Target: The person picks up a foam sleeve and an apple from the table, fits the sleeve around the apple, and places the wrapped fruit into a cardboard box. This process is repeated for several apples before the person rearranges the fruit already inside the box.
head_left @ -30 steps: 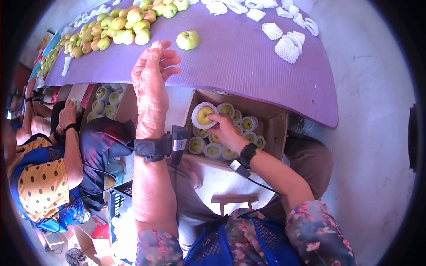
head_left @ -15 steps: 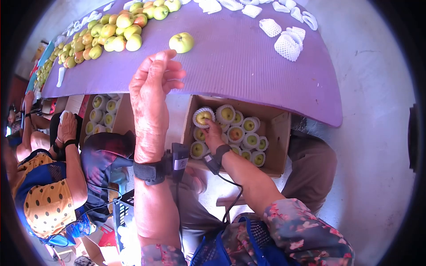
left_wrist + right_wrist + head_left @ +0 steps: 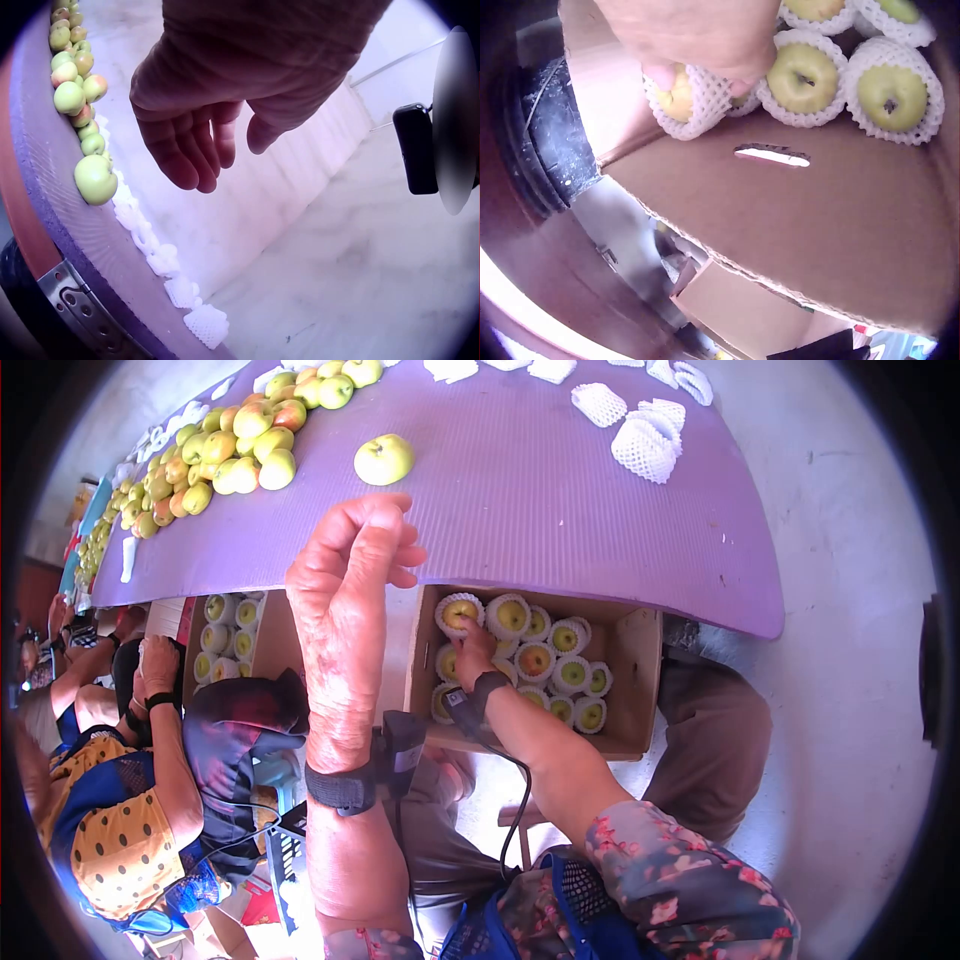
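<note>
My right hand [image 3: 474, 656] grips a yellow-green apple [image 3: 458, 606] in a white foam net, at the far left corner of a cardboard box [image 3: 632, 660]. In the right wrist view, fingertips press on the netted apple's side, close to the box wall [image 3: 780, 217]. Several other netted apples [image 3: 535, 660] sit beside it in the box. My left hand [image 3: 345, 595] is raised near the table's edge, fingers loosely bent and holding nothing. Just beyond its fingertips, a bare green apple [image 3: 384, 460] stands on the purple ribbed mat [image 3: 500, 510].
A heap of bare apples [image 3: 240, 445] covers the mat's left part. Empty foam nets [image 3: 645, 445] lie toward the back and right. At left, another person [image 3: 120, 810] sits by a second box of netted apples [image 3: 228, 635].
My right hand has lowered the netted apple into the box's far left corner. The left hand stays raised and empty, while the head view has shifted slightly.
</note>
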The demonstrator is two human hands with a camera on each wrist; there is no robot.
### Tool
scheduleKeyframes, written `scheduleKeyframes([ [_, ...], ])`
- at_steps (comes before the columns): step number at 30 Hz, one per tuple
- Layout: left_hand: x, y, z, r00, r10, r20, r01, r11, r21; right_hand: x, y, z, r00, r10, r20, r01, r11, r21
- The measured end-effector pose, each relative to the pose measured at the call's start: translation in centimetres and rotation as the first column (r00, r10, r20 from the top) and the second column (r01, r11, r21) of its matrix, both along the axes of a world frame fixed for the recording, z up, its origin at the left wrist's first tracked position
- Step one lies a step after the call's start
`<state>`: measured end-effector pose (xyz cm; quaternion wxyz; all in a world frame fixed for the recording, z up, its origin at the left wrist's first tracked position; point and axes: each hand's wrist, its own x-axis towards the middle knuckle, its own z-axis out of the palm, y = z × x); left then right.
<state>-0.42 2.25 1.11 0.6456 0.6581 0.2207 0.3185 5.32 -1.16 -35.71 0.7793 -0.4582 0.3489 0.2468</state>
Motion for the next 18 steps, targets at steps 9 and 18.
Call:
scheduleKeyframes([
  [9, 0.5, -0.9, 0.1, 0.998, -0.03, -0.05, 0.033, 0.998, 0.061, 0.7, 0.3, 1.5, 0.993, 0.113, -0.041, -0.117, 0.984, -0.134],
  [18, 0.4, -1.0, 0.0, 0.998, -0.059, -0.033, 0.062, 0.993, 0.1, 0.4, -1.2, 1.2, 0.957, 0.291, 0.007, -0.288, 0.95, -0.122],
])
